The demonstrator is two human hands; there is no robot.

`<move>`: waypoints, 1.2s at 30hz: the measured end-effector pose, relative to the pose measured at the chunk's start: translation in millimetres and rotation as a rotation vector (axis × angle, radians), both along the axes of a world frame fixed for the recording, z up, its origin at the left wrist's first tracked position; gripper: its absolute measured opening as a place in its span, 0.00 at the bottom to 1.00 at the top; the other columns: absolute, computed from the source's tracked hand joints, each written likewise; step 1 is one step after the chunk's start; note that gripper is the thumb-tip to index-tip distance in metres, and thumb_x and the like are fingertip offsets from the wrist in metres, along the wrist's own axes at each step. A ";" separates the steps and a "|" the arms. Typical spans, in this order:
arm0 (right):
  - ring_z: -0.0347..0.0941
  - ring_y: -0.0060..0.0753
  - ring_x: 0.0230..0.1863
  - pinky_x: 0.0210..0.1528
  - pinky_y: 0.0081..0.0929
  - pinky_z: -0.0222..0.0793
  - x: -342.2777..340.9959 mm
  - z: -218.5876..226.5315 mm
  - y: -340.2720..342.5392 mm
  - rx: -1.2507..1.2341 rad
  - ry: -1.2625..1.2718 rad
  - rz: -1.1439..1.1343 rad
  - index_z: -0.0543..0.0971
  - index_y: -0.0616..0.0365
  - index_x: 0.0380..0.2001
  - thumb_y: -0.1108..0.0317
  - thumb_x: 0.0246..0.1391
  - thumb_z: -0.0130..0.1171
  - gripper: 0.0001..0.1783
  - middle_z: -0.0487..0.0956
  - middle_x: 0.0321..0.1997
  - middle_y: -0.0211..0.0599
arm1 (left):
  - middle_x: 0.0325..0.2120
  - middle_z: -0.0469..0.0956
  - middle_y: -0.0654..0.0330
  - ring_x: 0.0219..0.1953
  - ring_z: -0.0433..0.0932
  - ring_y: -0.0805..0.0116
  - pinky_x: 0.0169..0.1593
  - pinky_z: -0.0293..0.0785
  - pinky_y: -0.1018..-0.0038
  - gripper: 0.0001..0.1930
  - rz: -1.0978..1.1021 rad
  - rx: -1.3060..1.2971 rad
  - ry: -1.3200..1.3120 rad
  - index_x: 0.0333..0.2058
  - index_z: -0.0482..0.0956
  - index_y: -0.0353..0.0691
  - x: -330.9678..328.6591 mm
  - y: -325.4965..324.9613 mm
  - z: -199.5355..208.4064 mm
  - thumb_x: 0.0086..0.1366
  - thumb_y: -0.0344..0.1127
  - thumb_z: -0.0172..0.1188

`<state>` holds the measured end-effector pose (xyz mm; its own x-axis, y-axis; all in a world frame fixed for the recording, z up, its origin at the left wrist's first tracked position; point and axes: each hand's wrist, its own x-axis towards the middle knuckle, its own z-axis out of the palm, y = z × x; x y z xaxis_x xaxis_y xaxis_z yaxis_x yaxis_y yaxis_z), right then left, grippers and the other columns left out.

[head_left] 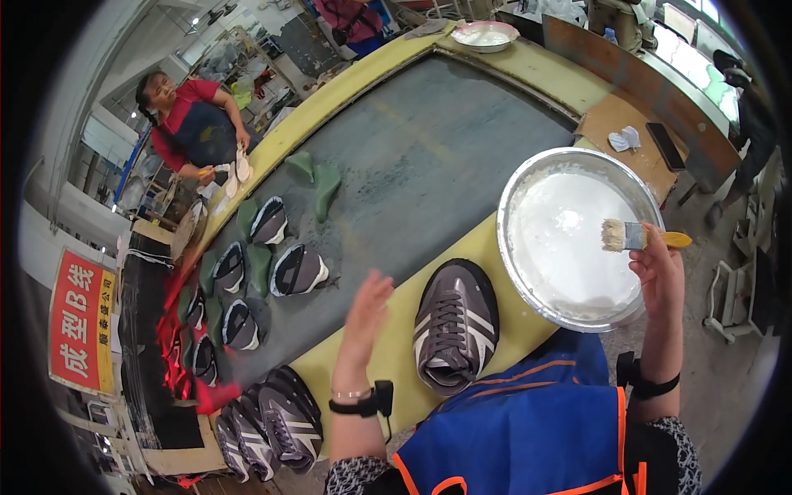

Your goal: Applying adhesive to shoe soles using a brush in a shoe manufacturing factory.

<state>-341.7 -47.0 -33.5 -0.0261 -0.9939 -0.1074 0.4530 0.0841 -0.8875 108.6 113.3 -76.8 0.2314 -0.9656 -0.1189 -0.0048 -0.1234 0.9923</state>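
Observation:
My right hand point(656, 272) grips a paintbrush point(624, 235) with pale bristles and a yellow handle. The brush is over a wide metal basin point(513, 272) of white liquid. Empty, with its fingers stretched out, my left hand point(365, 318) hovers above the yellow table edge. Between my hands a grey sneaker point(452, 330) with pale stripes and a dark sole lies on that edge, close to my blue apron. More such sneakers point(285, 421) stand side by side left of my left forearm.
Grey shoe uppers point(299, 271) and green shoe lasts point(327, 190) sit on the dark belt point(412, 157). A bowl point(484, 36) stands at the far edge; a phone point(665, 147) lies on cardboard at right. Across the table, a co-worker point(194, 120) holds a brush and pale soles.

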 end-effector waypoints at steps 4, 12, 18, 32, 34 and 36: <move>0.75 0.19 0.27 0.32 0.15 0.72 11.1 -6.3 -1.4 -0.008 0.292 -0.046 0.77 0.62 0.45 0.66 0.58 0.62 0.15 0.80 0.34 0.32 | 0.65 0.56 0.38 0.64 0.64 0.44 0.62 0.66 0.56 0.41 -0.555 -0.019 -0.803 0.67 0.57 0.44 -67.0 27.3 33.9 0.54 0.27 0.63; 0.80 0.35 0.28 0.33 0.29 0.73 37.1 -15.0 16.1 -0.457 1.334 -0.064 0.81 0.60 0.31 0.67 0.50 0.66 0.08 0.81 0.31 0.38 | 0.60 0.61 0.32 0.54 0.72 0.36 0.51 0.76 0.56 0.42 -0.343 0.156 -1.249 0.66 0.58 0.44 -115.3 14.4 28.5 0.51 0.26 0.62; 0.80 0.38 0.29 0.34 0.31 0.74 31.8 12.3 17.2 -0.381 1.389 0.112 0.82 0.58 0.31 0.67 0.49 0.67 0.08 0.81 0.31 0.38 | 0.59 0.65 0.34 0.53 0.73 0.36 0.54 0.74 0.58 0.44 -0.236 0.195 -1.140 0.66 0.57 0.42 -99.2 11.6 77.0 0.47 0.18 0.55; 0.79 0.33 0.28 0.31 0.27 0.74 28.4 26.7 12.8 -0.466 1.117 -0.029 0.81 0.63 0.32 0.73 0.50 0.67 0.07 0.82 0.30 0.39 | 0.42 0.81 0.55 0.44 0.81 0.62 0.50 0.77 0.69 0.13 0.261 -0.053 0.763 0.45 0.79 0.33 -99.0 -30.6 47.7 0.63 0.31 0.58; 0.79 0.32 0.29 0.31 0.27 0.73 24.5 31.1 18.8 -0.518 0.990 -0.098 0.81 0.62 0.34 0.75 0.50 0.67 0.07 0.81 0.31 0.37 | 0.42 0.82 0.54 0.43 0.82 0.63 0.50 0.77 0.70 0.13 0.258 0.045 0.748 0.45 0.79 0.32 -99.9 -38.5 46.2 0.64 0.33 0.57; 0.78 0.29 0.29 0.32 0.26 0.73 22.0 33.8 18.3 -0.772 0.953 -0.306 0.80 0.61 0.34 0.77 0.49 0.67 0.08 0.81 0.32 0.35 | 0.41 0.82 0.54 0.42 0.82 0.63 0.49 0.78 0.71 0.13 0.125 0.075 0.801 0.44 0.79 0.32 -101.4 -46.5 47.7 0.64 0.33 0.55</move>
